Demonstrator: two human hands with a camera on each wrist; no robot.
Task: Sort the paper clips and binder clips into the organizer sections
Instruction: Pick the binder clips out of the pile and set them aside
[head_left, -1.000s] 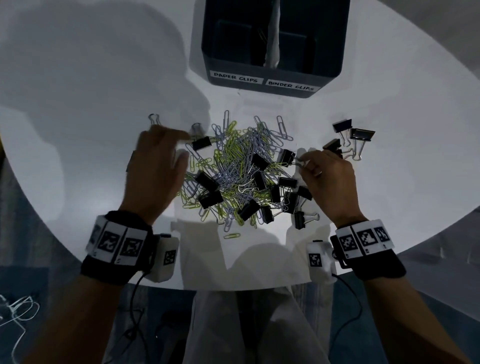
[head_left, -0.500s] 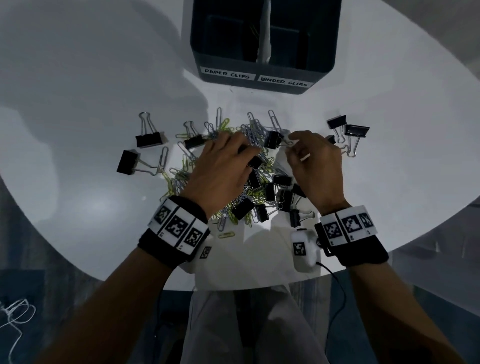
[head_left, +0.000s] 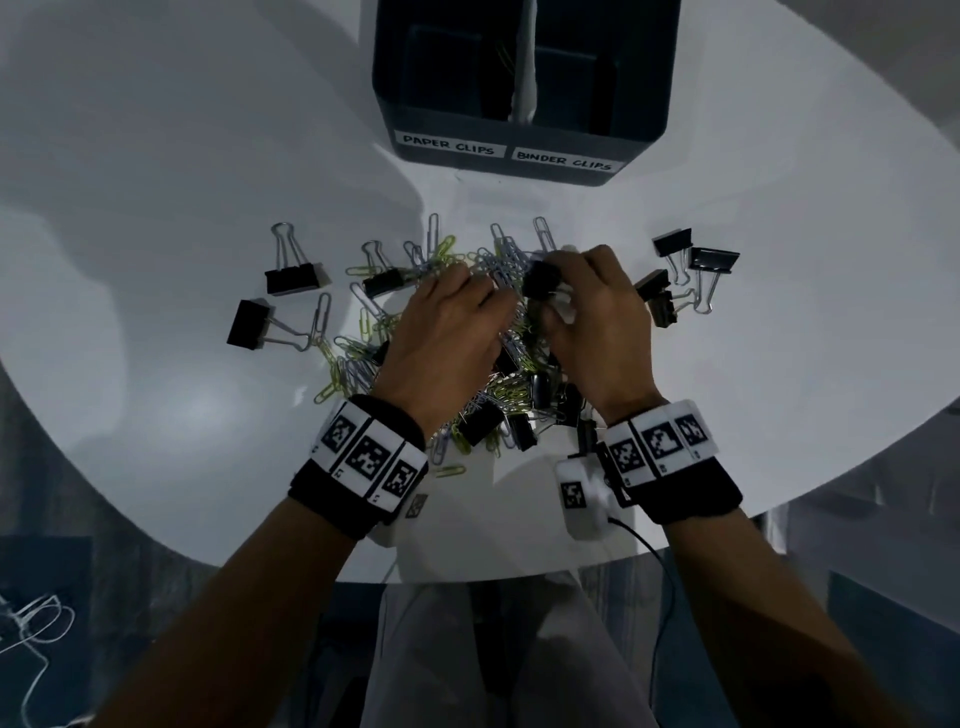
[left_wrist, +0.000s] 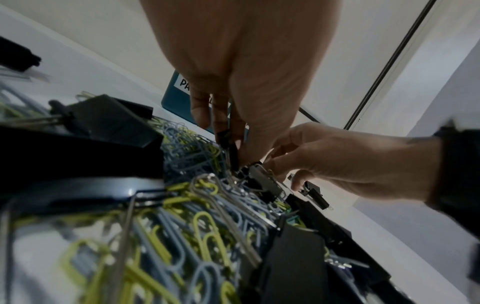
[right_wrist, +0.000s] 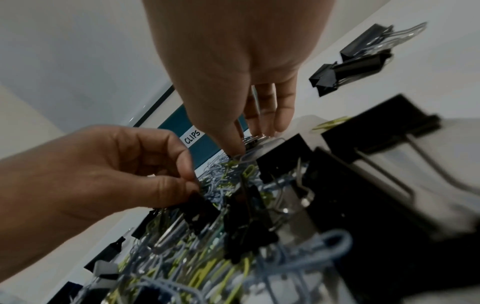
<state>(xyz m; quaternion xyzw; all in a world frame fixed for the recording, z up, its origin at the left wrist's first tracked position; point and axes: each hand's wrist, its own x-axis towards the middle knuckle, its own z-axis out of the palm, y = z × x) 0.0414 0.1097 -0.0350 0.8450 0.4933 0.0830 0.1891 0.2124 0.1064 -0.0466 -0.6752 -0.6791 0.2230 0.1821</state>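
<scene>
A heap of blue and yellow-green paper clips (head_left: 511, 270) mixed with black binder clips (head_left: 480, 423) lies mid-table. My left hand (head_left: 491, 299) reaches into the heap and pinches a small black binder clip (right_wrist: 200, 203) between thumb and forefinger. Close beside it, my right hand (head_left: 558, 291) grips another black binder clip (head_left: 541, 280) just above the heap's far side, its fingers (right_wrist: 284, 115) curled round the wire handles. The dark organizer (head_left: 524, 171) stands behind, labelled PAPER CLIPS on the left section and BINDER CLIPS on the right.
Two large binder clips (head_left: 293, 278) lie apart on the white table (head_left: 156, 182) left of the heap. Three more binder clips (head_left: 711, 260) sit to its right. A white divider (head_left: 524, 93) splits the organizer. The table's near edge runs just behind my wrists.
My left hand has come in from the heap's left edge to its middle, leaving two big binder clips lying there. My right hand lifted its clip toward the heap's far side.
</scene>
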